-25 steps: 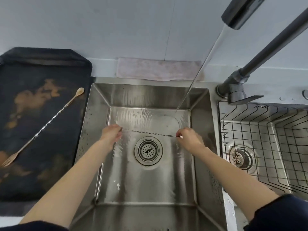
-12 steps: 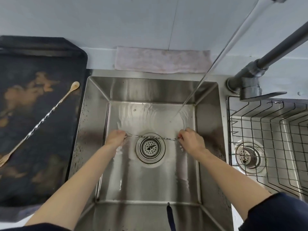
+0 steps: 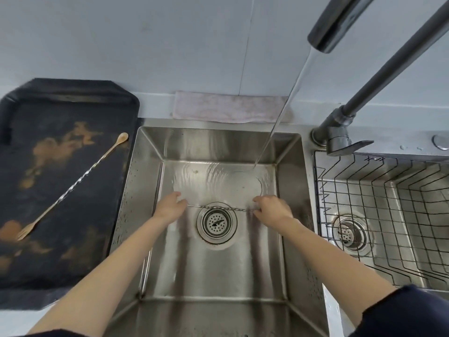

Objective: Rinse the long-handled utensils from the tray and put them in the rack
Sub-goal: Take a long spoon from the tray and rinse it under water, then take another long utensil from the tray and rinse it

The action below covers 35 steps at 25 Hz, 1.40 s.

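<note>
I see a thin twisted-metal utensil (image 3: 220,208) stretched level across the middle of the left sink (image 3: 289,190), just above the far rim of the round drain strainer (image 3: 216,223). Its shaft is silver and spiralled like a rope; both ends are hidden inside the hands, so I cannot tell what kind of tip it has. It looks wet and catches the light.

My left hand (image 3: 170,206) grasps the utensil's left end, fingers curled around it and the thumb closing from the far side. My right hand (image 3: 273,209) pinches the right end, knuckles up, fingers tucked under; a small bright bit of metal shows at the fingertips. Both hands are closed on the shaft, well apart, with the bare twisted length between them.

Water (image 3: 279,122) runs from the dark faucet spout (image 3: 337,23) in a slanted stream and lands on the sink floor beyond the right hand, spreading in ripples. The stream does not touch the utensil as far as I can see.

On the dark tray (image 3: 73,215) at the left lies a second long utensil (image 3: 73,188), set diagonally, with a gold spoon bowl at the far end, a gold fork at the near end and a twisted silver middle. The wire rack (image 3: 388,215) sits in the right basin. A pale cloth (image 3: 228,108) lies folded behind the sink against the wall.
</note>
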Available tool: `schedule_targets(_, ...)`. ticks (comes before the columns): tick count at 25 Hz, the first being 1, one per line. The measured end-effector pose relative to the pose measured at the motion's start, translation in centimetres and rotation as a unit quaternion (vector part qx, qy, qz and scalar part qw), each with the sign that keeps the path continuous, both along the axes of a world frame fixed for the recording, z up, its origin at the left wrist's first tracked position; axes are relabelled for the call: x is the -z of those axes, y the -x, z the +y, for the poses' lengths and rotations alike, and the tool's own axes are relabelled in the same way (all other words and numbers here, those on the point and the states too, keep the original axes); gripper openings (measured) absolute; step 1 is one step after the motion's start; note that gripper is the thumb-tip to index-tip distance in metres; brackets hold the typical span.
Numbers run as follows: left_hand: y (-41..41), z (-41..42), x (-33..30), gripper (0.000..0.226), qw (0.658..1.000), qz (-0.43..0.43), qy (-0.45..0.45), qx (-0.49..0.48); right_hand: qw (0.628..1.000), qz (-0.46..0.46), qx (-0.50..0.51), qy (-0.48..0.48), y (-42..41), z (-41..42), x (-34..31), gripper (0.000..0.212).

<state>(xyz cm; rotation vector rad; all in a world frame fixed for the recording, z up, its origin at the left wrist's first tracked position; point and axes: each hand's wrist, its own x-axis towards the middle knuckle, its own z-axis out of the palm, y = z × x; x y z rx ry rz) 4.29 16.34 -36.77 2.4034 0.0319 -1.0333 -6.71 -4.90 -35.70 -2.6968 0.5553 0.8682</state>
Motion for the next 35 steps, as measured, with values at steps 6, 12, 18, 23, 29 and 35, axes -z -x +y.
schedule_targets(6, 1.2, 0.1, -4.7, 0.046, 0.993, -0.074, 0.005, 0.092, 1.000, -0.020, -0.007, -0.009, 0.8, 1.3, -4.5, 0.046)
schedule_targets(12, 2.2, 1.5, -8.9, 0.050, 0.971, -0.169, -0.027, 0.167, 0.996, -0.082, 0.006, -0.023, 1.8, 3.7, -8.6, 0.047)
schedule_targets(18, 2.1, 4.0, -12.5, 0.046, 0.934, -0.267, -0.070, 0.228, 0.992, -0.119, 0.010, -0.036, 1.3, 7.2, -10.8, 0.045)
schedule_targets(23, 0.5, 6.9, -13.8, 0.044, 0.935, -0.273, -0.066, 0.216, 0.985, -0.157, -0.003, -0.068, -1.1, 10.7, -11.7, 0.041)
schedule_targets(29, -3.1, 11.0, -13.7, 0.045, 0.943, -0.266, -0.085, 0.182, 0.972, -0.190, 0.018, -0.139, -6.1, 15.5, -12.3, 0.037)
schedule_targets(35, -5.5, 15.2, -11.9, 0.036, 0.956, -0.243, -0.112, 0.121, 0.955, -0.172, 0.064, -0.232, -10.6, 20.7, -11.9, 0.032)
